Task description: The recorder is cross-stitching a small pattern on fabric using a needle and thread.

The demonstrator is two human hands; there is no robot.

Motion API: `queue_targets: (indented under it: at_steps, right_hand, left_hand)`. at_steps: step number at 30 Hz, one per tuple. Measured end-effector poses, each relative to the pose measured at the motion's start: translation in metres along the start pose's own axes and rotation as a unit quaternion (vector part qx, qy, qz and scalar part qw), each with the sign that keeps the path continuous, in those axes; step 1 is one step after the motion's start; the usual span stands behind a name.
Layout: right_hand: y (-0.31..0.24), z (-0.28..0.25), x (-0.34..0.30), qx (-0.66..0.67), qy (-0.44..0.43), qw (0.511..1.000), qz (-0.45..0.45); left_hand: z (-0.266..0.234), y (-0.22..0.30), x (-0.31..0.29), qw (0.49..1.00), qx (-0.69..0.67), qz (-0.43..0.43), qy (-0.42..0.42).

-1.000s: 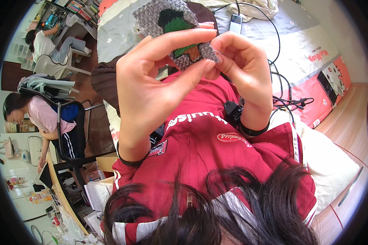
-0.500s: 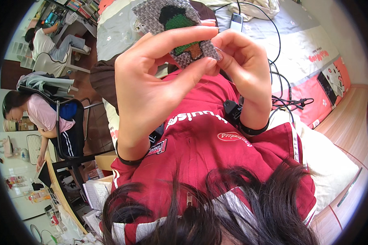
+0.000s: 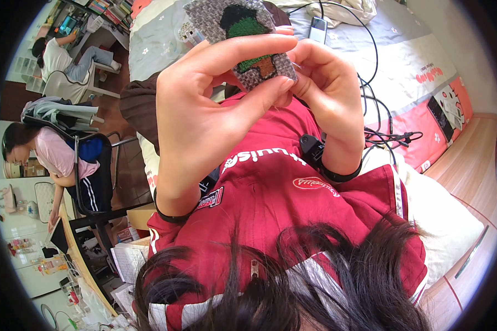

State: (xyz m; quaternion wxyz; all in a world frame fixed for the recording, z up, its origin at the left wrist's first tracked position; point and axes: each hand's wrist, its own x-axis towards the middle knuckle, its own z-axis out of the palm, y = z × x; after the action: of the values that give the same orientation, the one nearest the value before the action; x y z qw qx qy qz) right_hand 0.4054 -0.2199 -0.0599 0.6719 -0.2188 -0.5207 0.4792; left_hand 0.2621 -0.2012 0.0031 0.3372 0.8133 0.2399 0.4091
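Note:
A stitched piece of embroidery (image 3: 246,25) is held up in front of my chest. Its ground is grey, with a black-outlined green shape over a brown pot-like part. My left hand (image 3: 204,105) grips it, thumb on the near edge and a finger across its front. At its lower right corner, the fingertips of my right hand (image 3: 328,77) are pinched together. What lies between those fingertips is too small or hidden to make out. Both wrists wear black bands.
I am on a bed with a grey-and-white sheet (image 3: 397,41). A phone (image 3: 318,30) and tangled black cables (image 3: 389,135) lie to the right. A cylindrical container (image 3: 189,34) stands beyond my left hand. Two people sit at desks on the left, one in a pink shirt (image 3: 58,154).
The embroidery has shifted slightly right and its upper part has tilted a little. My right hand has moved slightly left, still pinched at the corner. My left hand keeps its grip.

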Motion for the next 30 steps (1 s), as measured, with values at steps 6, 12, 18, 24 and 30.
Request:
queue_targets:
  at_steps: [6,12,18,24,30]
  right_hand:
    - [0.0014,-0.0041,0.0014,0.005,0.000,1.000,0.015]
    - [0.0002,-0.0027,0.0010,0.008,0.004,1.000,0.009]
    - [-0.0007,-0.0019,-0.0006,0.008,-0.005,1.000,-0.001]
    - [-0.0006,-0.0011,0.0000,0.006,-0.004,1.000,-0.001]
    - [-0.0009,-0.0010,0.0005,-0.004,0.004,1.000,-0.004]
  left_hand:
    - [-0.0011,0.0028,-0.0005,1.000,0.004,-0.002,0.010]
    - [-0.0013,0.0018,-0.0001,1.000,0.007,-0.001,0.004]
    - [0.0001,0.0004,-0.0013,1.000,-0.005,-0.005,0.003]
    - [-0.0003,-0.0012,-0.0002,1.000,-0.007,-0.017,-0.006]
    - [0.0008,-0.0002,-0.0003,1.000,0.000,-0.012,-0.001]
